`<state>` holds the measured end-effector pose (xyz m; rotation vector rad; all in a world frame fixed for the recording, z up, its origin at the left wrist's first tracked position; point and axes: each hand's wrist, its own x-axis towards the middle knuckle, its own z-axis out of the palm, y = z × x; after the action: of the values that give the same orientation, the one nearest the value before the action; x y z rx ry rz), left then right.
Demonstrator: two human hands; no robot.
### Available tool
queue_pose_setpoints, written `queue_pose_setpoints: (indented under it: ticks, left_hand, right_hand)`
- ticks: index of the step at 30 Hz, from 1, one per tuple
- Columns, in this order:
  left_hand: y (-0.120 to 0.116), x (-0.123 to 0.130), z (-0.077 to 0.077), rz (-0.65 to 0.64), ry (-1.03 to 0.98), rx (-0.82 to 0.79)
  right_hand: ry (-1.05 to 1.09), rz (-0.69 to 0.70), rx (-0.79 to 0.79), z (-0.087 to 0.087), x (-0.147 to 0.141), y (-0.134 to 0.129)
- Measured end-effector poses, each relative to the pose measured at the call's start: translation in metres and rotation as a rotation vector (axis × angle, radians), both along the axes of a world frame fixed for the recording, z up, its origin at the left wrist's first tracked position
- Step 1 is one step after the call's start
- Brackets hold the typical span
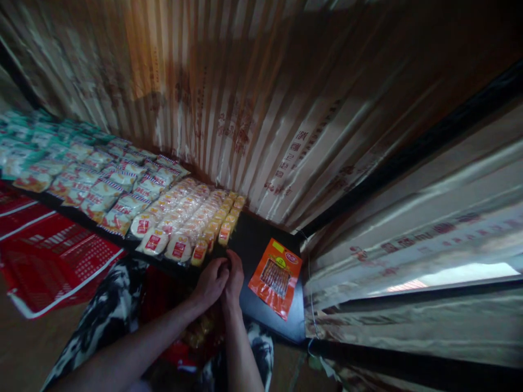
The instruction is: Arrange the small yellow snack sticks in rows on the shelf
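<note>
The left hand point(210, 284) and right hand point(233, 272) meet just below the frame's centre, fingers curled in narrow; whether they hold anything, I cannot tell. The yellow packs point(225, 232) sit just above them. 1 orange pack point(275, 279) lies flat on the shelf point(254, 234), right of centre, apart from both hands. Working this close, raised wrists and light fingertips would probably spare the rows.

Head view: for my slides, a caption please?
Left hand and right hand meet by a black shelf, between wrapped snacks and an orange packet.
</note>
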<state>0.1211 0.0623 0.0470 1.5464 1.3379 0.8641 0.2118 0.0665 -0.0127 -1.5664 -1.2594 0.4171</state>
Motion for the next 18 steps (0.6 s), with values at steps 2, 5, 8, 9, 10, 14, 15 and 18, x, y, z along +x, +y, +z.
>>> queue_pose_setpoints:
  ticks: [2,5,8,9,10,14,15,18]
  left_hand:
    - [-0.011,-0.003,-0.002,0.006,0.001,0.02]
    - [-0.029,-0.008,-0.005,0.032,0.003,0.069]
    - [-0.047,-0.012,-0.007,0.041,-0.002,0.13]
    - [-0.052,-0.013,-0.008,0.044,0.001,0.147]
    - [-0.058,-0.015,-0.009,0.044,0.008,0.163]
    - [-0.077,-0.022,-0.022,0.019,0.061,0.228]
    - [-0.081,-0.024,-0.027,0.013,0.083,0.235]
    - [-0.093,-0.032,-0.045,-0.016,0.166,0.206]
  right_hand:
    - [0.002,0.029,0.008,0.001,-0.003,-0.013]
    - [-0.004,0.053,0.038,0.005,-0.01,-0.033]
    - [-0.005,0.08,0.066,0.009,-0.017,-0.053]
    - [-0.009,0.091,0.074,0.009,-0.019,-0.059]
    - [-0.017,0.097,0.081,0.01,-0.021,-0.065]
    - [-0.077,0.073,0.086,0.008,-0.03,-0.087]
    - [-0.091,0.066,0.084,0.006,-0.032,-0.093]
    - [-0.124,0.06,0.076,-0.005,-0.038,-0.108]
